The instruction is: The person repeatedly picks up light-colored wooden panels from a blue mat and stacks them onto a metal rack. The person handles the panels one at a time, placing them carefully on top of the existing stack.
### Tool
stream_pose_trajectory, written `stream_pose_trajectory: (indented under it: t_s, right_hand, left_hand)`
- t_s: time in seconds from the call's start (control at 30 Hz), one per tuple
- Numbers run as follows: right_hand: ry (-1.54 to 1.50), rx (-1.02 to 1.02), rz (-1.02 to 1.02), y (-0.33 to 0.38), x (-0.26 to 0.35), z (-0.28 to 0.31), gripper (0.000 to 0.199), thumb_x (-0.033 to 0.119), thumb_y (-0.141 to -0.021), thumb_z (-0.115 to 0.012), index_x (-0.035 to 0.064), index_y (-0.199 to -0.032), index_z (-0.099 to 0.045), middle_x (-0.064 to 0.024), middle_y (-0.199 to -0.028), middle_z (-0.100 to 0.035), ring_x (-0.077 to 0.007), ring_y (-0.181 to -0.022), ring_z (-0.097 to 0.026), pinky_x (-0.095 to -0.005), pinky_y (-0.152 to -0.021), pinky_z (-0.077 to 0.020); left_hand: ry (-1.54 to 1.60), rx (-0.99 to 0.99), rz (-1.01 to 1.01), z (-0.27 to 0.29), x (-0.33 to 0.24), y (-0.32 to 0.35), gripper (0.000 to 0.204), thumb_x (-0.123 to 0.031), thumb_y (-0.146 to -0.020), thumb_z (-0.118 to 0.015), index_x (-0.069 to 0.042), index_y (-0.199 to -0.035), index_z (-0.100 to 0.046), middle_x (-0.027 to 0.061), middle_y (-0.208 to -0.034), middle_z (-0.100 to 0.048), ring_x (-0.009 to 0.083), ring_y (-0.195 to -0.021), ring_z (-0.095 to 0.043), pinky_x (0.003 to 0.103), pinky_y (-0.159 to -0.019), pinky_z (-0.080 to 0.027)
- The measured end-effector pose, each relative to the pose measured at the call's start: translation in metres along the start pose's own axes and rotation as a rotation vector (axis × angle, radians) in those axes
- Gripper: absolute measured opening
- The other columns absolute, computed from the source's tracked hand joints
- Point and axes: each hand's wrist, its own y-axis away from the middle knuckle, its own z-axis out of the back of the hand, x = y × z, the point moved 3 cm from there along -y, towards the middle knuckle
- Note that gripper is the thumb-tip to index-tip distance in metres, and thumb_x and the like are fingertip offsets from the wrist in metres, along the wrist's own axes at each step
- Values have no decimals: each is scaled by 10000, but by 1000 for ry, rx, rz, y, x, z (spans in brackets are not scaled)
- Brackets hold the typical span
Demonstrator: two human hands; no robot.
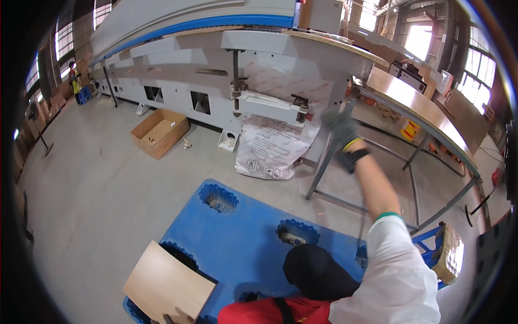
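Observation:
My right hand (341,131), in a grey glove with a yellow cuff, reaches out beside the end of the long grey machine, near the metal leg of a table. Motion blurs its fingers, and I make out nothing held in it. At the bottom edge, my left hand (174,317) shows only as a few dark fingertips on the near edge of a thin light-brown wooden board (167,283). That board lies over the near left corner of a blue plastic pallet (245,229). The rest of my left hand is cut off by the frame.
The long grey machine (178,75) spans the back, with a printed white sack (272,146) hanging from it. An open cardboard box (161,132) stands on the floor. At right are a wood-topped table (415,100) and a blue stool (429,240). A person (75,83) stands far left.

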Motion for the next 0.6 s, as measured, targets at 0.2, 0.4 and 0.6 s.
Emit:
stream_pose_trajectory:
  t_s: [0.2, 0.4, 0.6]
  right_hand:
    - [-710, -434, -140, -88, 110, 119, 542, 488, -940, -470, 4, -1178, -515, -245, -1115, -601, -325, -1016, -609, -434, -874, -529]
    - [-992, -364, -591, -131, 86, 145, 317, 269, -890, -595, 16, -1064, -513, -204, -887, -637, -309, -757, -681, -423, -709, -614]
    - [-1142, -87, -538, -74, 217, 8, 335, 265, -925, -569, 33, -1159, -510, -223, -978, -633, -349, -853, -665, -479, -753, -588]
  left_hand:
    - [290, 246, -344, -43, -224, -26, 568, -234, -895, -604, 83, -1326, -412, 175, -1259, -515, 250, -1141, -515, 342, -978, -416]
    - [780, 870, -605, -151, -500, 115, 474, -255, -919, -595, 35, -1281, -493, 151, -1186, -586, 214, -1090, -563, 335, -942, -455]
    - [1417, 1746, -303, -142, -682, 229, 801, -615, -937, -378, 73, -1341, -320, 270, -1336, -423, 398, -1207, -447, 488, -1080, -336]
